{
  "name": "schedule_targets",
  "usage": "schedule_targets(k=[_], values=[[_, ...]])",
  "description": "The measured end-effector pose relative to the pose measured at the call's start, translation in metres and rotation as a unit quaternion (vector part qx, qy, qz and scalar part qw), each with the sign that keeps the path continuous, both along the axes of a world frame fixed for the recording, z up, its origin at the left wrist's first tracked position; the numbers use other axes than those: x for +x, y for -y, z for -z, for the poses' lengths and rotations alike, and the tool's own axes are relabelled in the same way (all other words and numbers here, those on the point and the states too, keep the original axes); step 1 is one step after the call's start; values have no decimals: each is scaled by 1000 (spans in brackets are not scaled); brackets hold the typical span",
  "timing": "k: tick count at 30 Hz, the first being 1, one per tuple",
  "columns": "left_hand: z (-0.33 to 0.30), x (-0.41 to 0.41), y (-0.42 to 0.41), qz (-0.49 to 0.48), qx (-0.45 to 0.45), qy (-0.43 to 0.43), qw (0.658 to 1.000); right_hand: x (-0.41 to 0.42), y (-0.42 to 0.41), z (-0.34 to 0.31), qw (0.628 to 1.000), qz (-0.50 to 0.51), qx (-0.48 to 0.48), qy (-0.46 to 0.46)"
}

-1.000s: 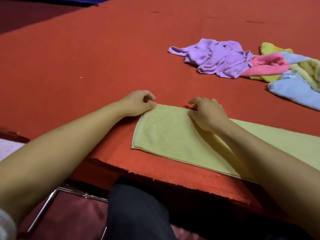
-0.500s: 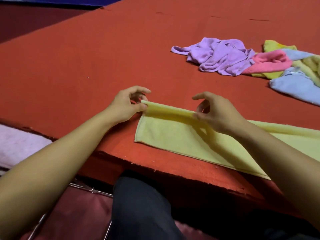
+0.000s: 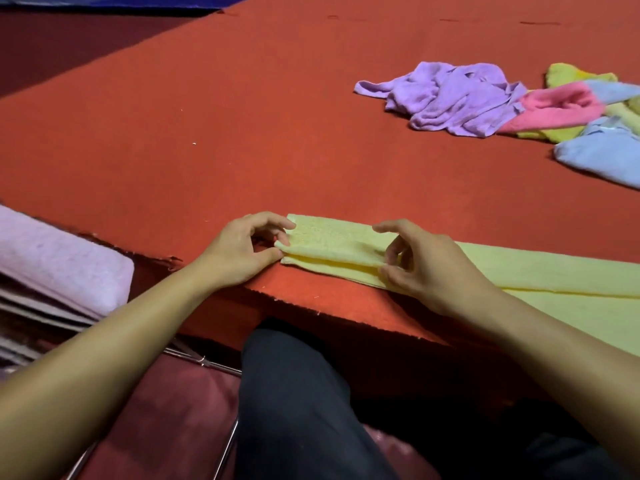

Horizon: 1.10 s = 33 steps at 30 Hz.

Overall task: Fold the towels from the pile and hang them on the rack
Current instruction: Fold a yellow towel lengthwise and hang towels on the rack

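Observation:
A yellow towel (image 3: 346, 242) lies along the near edge of the red table (image 3: 242, 116), folded lengthwise into a narrow strip that runs off to the right. My left hand (image 3: 242, 252) pinches the towel's left end between thumb and fingers. My right hand (image 3: 426, 265) pinches the folded-over edge a little further right. The pile sits at the far right: a crumpled purple towel (image 3: 453, 97), a pink one (image 3: 557, 107), a yellow one (image 3: 571, 72) and a light blue one (image 3: 602, 150). No rack is in view.
A folded pale pink towel (image 3: 59, 261) rests on a stack at the left, below the table edge. My dark trouser leg (image 3: 301, 403) and a metal chair frame (image 3: 221, 445) fill the bottom of the view.
Both hands lifted the towel's far long edge and brought it toward me over the near edge, so the towel is now half as wide. The view tilted down.

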<state>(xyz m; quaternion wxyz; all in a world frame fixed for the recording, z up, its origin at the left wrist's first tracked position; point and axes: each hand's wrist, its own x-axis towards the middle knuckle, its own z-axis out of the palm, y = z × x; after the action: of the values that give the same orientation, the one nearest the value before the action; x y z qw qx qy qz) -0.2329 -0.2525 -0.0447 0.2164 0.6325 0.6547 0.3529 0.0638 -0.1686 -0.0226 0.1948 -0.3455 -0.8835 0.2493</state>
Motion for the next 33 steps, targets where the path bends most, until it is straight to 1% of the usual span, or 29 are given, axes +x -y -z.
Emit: schedule_targets(k=[4, 8, 12, 14, 17, 20, 23, 26, 28, 30, 31, 33], values=[[4, 2, 6, 14, 14, -17, 1000, 4, 0, 4, 1000, -8, 5, 6], [7, 9, 8, 29, 41, -128, 991, 6, 6, 7, 996, -42, 32, 70], [4, 3, 2, 35, 81, -245, 966, 6, 8, 7, 996, -35, 55, 59], [0, -3, 2, 29, 92, -280, 955, 5, 9, 8, 997, -28, 54, 47], [-3, -3, 5, 39, 91, -299, 949, 3, 12, 12, 996, -27, 69, 39], [-5, -1, 8, 49, 63, -294, 953, 4, 13, 15, 995, -32, 90, 34], [-14, 8, 7, 36, 38, -285, 957, 9, 14, 13, 995, -38, 84, 28], [-22, 37, -4, 23, 102, -271, 957, 25, 13, 8, 998, -18, 61, -11], [-26, 68, -18, 16, 127, -213, 969, 42, 12, 4, 998, 7, 43, -43], [-29, 107, -36, 28, 118, -129, 984, 67, 9, 2, 997, 32, 36, -55], [-30, 129, -47, 44, 106, -94, 989, 82, 8, 1, 997, 45, 35, -56], [-31, 175, -67, 89, 89, -57, 990, 117, 3, 1, 994, 81, 45, -55]])
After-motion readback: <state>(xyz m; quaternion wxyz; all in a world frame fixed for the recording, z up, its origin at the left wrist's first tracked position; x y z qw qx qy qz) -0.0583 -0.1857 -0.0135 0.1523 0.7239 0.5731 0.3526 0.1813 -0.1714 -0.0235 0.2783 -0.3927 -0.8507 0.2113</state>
